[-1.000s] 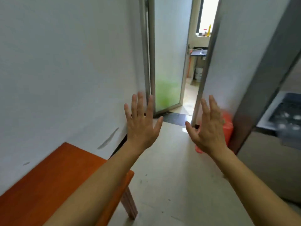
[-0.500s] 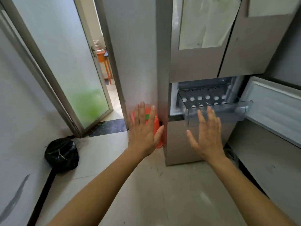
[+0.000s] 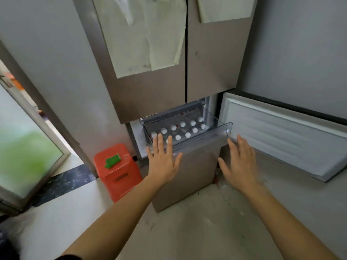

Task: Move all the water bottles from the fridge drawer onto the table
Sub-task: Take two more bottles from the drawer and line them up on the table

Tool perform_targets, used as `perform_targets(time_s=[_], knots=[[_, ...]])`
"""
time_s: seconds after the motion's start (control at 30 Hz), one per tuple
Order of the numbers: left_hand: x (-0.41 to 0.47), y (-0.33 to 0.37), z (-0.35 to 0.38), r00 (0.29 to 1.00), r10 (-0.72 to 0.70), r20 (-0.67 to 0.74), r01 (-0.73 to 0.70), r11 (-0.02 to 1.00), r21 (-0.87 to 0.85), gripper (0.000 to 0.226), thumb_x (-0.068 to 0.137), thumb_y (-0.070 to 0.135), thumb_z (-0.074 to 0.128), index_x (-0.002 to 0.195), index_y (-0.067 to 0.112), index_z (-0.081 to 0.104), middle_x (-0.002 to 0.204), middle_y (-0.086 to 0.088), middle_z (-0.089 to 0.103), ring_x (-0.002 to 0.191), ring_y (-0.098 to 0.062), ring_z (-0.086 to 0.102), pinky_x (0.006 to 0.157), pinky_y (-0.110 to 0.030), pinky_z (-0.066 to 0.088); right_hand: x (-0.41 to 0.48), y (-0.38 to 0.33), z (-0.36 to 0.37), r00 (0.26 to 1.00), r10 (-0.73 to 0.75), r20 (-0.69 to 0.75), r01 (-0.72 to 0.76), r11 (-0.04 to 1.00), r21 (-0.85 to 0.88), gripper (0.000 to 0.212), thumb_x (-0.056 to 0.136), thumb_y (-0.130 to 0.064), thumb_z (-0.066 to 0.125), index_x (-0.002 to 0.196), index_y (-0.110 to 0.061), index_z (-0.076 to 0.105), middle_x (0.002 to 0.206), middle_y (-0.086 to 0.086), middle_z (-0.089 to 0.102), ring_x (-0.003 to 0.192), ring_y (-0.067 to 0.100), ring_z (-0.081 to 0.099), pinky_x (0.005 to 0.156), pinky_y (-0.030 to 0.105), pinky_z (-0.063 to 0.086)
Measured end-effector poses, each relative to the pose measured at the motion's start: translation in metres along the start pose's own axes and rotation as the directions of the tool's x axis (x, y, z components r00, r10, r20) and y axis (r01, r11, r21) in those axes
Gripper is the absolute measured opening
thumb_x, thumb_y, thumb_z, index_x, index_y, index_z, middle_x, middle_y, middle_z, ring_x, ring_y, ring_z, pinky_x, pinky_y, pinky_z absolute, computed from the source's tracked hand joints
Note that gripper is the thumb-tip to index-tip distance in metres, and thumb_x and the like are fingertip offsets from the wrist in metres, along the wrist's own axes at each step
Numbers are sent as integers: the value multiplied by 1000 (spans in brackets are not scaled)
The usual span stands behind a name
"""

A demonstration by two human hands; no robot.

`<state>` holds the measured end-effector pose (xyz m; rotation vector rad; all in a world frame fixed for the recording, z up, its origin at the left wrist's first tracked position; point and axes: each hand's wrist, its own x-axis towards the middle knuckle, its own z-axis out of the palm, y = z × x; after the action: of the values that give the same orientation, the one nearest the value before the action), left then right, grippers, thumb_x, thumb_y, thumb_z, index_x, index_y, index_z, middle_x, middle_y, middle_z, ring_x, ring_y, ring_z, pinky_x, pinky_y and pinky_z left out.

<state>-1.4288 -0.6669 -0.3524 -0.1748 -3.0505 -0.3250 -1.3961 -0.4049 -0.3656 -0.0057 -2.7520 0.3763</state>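
At the front of the open freezer compartment, the person's left hand (image 3: 163,160) is held out flat, fingers straight and spread, holding nothing; its fingertips overlap the near left corner of the clear plastic fridge drawer (image 3: 204,136), though whether they touch the rim cannot be told. The right hand (image 3: 238,162) is likewise flat, spread and empty, reaching just below the drawer's right front corner and apart from it.

Inside the pulled-out drawer stand the white-capped water bottles (image 3: 183,124), seen from above as two rows of round caps, roughly a dozen, packed close together and upright. None is lifted or gripped.

Around the drawer, the brown metal-fronted fridge (image 3: 150,94) has its upper doors closed, and the white-lined lower door (image 3: 281,136) is swung wide to the right. An orange plastic stool (image 3: 117,171) with a green sponge (image 3: 112,160) on it stands on the floor just left of the fridge. The desk is not in view.

Judging by this, access is done: door open, drawer out. The moving itself appears not yet begun, since the drawer looks full and both hands are empty. Left to do are a first grasp, the carry to the desk, and likely many repeat trips.
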Motion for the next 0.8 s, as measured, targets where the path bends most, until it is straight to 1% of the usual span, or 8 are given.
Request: perform_targets(time_s=[0.13, 0.2, 0.27, 0.4, 0.5, 0.63, 0.7, 0.8], knots=[[53, 16, 34, 995, -54, 84, 49, 996, 71, 77, 99, 66, 14, 157, 25, -13, 162, -11, -24, 148, -30, -25, 121, -57, -6, 57, 44, 28, 999, -25, 48, 23, 999, 38, 71, 96, -43, 55, 153, -9, 31, 162, 22, 17, 150, 38, 15, 120, 55, 18], [75, 19, 46, 985, -119, 124, 107, 989, 100, 77, 98, 67, 15, 158, 25, -11, 163, -12, -21, 149, -31, -23, 121, -58, -6, 90, 60, 40, 995, -41, 93, 33, 996, 81, 71, 98, -45, 51, 155, -11, 26, 163, 20, 12, 151, 36, 11, 122, 51, 13], [96, 22, 52, 969, -193, 152, 179, 979, 97, 77, 98, 67, 17, 158, 25, -8, 164, -12, -19, 151, -31, -19, 121, -58, -4, 122, 72, 51, 988, -78, 135, 60, 989, 132, 71, 99, -47, 48, 156, -12, 23, 164, 19, 13, 152, 34, 10, 123, 49, 12], [136, 31, 62, 942, -276, 190, 267, 961, 72, 77, 99, 64, 21, 159, 24, -4, 165, -12, -15, 152, -31, -10, 121, -57, 6, 185, 87, 75, 951, -176, 255, 132, 974, 182, 67, 98, -48, 49, 153, -17, 26, 161, 17, 22, 149, 34, 18, 119, 51, 25], [160, 39, 73, 936, -287, 202, 285, 958, 37, 76, 99, 64, 22, 159, 25, -4, 165, -11, -15, 152, -32, -9, 121, -57, 6, 221, 91, 96, 911, -220, 348, 166, 970, 180, 66, 98, -49, 47, 151, -16, 28, 157, 17, 29, 146, 35, 24, 114, 53, 33], [190, 44, 90, 930, -270, 248, 275, 961, 16, 76, 100, 62, 27, 159, 25, -3, 165, -13, -11, 153, -33, -7, 121, -58, 6, 252, 92, 120, 855, -266, 445, 197, 961, 195, 65, 98, -49, 49, 151, -16, 31, 157, 14, 29, 146, 32, 25, 115, 48, 34], [211, 40, 101, 932, -252, 261, 263, 965, -5, 78, 99, 61, 33, 158, 25, -3, 166, -14, -7, 152, -34, -4, 121, -58, 11, 268, 93, 131, 835, -281, 473, 209, 957, 199, 63, 98, -49, 49, 150, -18, 32, 156, 12, 31, 144, 31, 30, 113, 46, 37], [241, 31, 120, 923, -263, 279, 280, 960, -21, 85, 96, 58, 45, 158, 25, -4, 165, -15, -1, 152, -35, 1, 117, -57, 20, 292, 93, 147, 813, -255, 523, 165, 963, 211, 59, 98, -47, 50, 148, -20, 34, 151, 10, 41, 135, 29, 42, 107, 42, 43]])
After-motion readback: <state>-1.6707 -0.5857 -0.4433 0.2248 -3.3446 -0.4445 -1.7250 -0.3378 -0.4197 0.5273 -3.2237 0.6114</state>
